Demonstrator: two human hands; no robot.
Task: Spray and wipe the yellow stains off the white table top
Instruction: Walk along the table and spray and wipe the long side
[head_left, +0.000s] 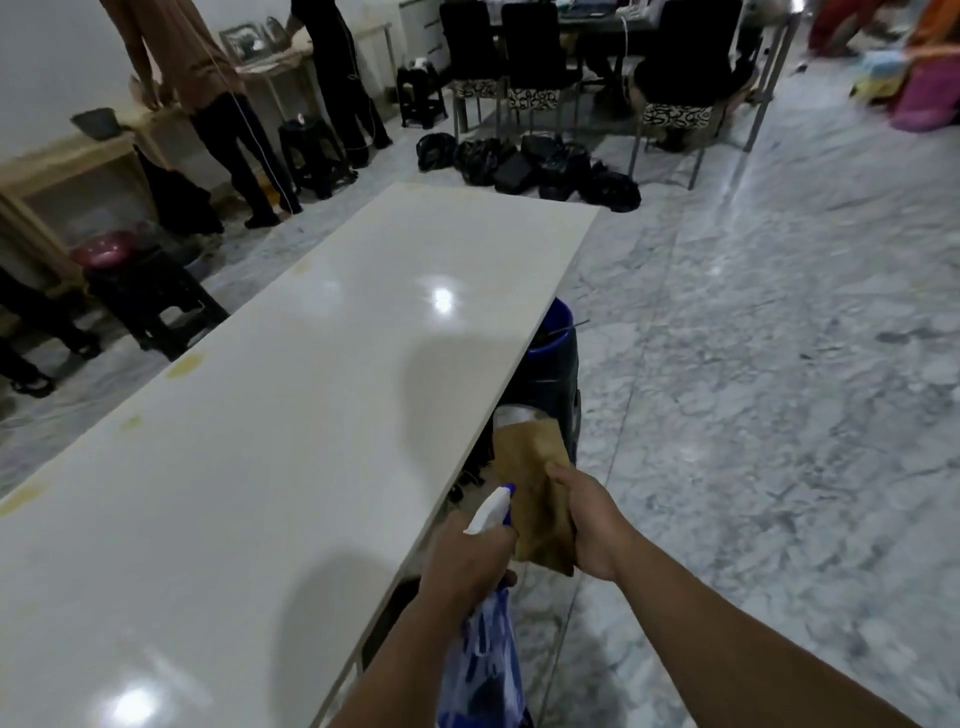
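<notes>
The long white table top (291, 395) runs from bottom left to the far middle. Yellow stains lie along its left edge: one (186, 364) at mid-length, a small one (131, 422) below it, another (21, 496) at the near left and a faint one (300, 267) farther off. My left hand (470, 558) grips the neck of a blue spray bottle (485, 660) with a white nozzle (491, 506), just off the table's right edge. My right hand (589, 519) holds a brown cloth (535, 483) beside it, above the floor.
A blue bucket (556, 338) and dark stool sit under the table's right edge. Black stools (150, 301) and standing people (228, 130) are to the left. Black bags (524, 161), chairs and a table stand at the far end. Marble floor (779, 364) spreads to the right.
</notes>
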